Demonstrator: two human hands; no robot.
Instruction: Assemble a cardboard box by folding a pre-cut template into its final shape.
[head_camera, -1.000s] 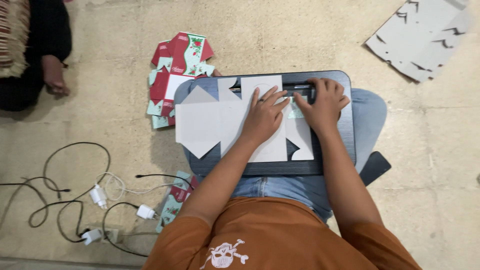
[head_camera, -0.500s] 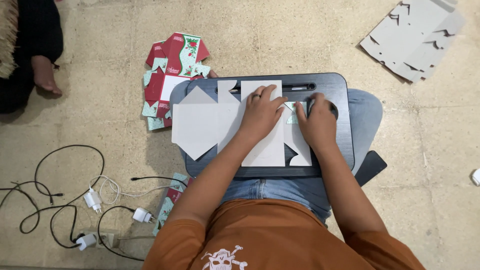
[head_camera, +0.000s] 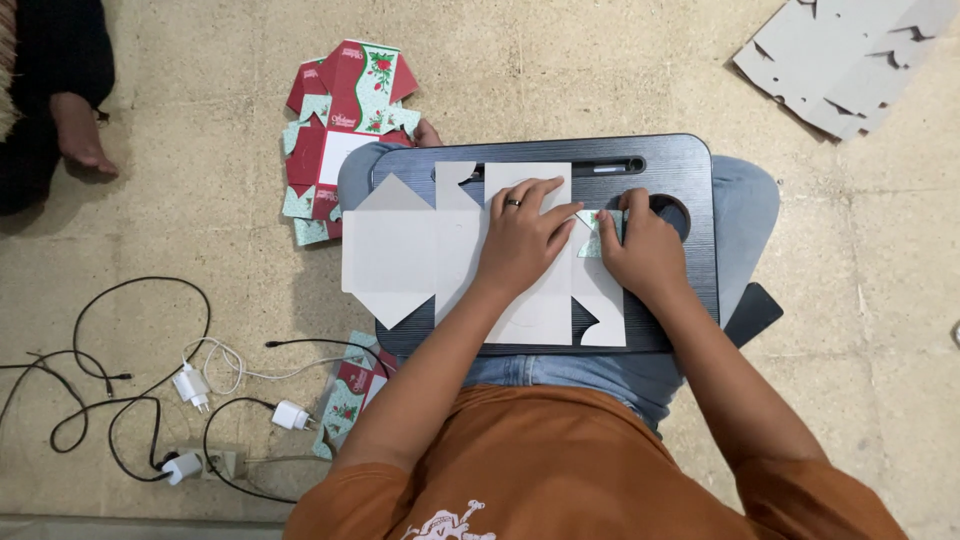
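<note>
A flat, die-cut carton blank (head_camera: 470, 255) lies plain side up across the black lap tray (head_camera: 690, 200), a little left of the frame's centre, its pointed left flaps overhanging the tray's left edge. Compared with the pictures from a moment earlier, the right hand (head_camera: 645, 250) has come down from the pen slot along the tray's upper edge to the blank's right side, where a small patterned flap (head_camera: 590, 232) now stands folded up and over, showing its green printed face. The left hand (head_camera: 522, 238) has hardly moved. By the look of it, the work has passed from flattening the sheet to creasing its right-hand flaps.

The left hand lies spread and flat, palm down, fingers fanned toward the upper right, pressing the middle panel against the tray; it grips nothing. The right hand is half curled, fingertips pinching or pressing the turned flap against the panel beside it; whether the thumb is under the flap cannot be told.

Outward from the tray: a stack of red and green printed cartons (head_camera: 345, 130) lies on the floor at upper left, another printed carton (head_camera: 350, 395) sits by the person's left knee, and grey card sheets (head_camera: 850, 55) lie at upper right. White chargers and black cables (head_camera: 130, 400) trail across the lower left. Another person's foot (head_camera: 85, 135) shows at the far upper left.
</note>
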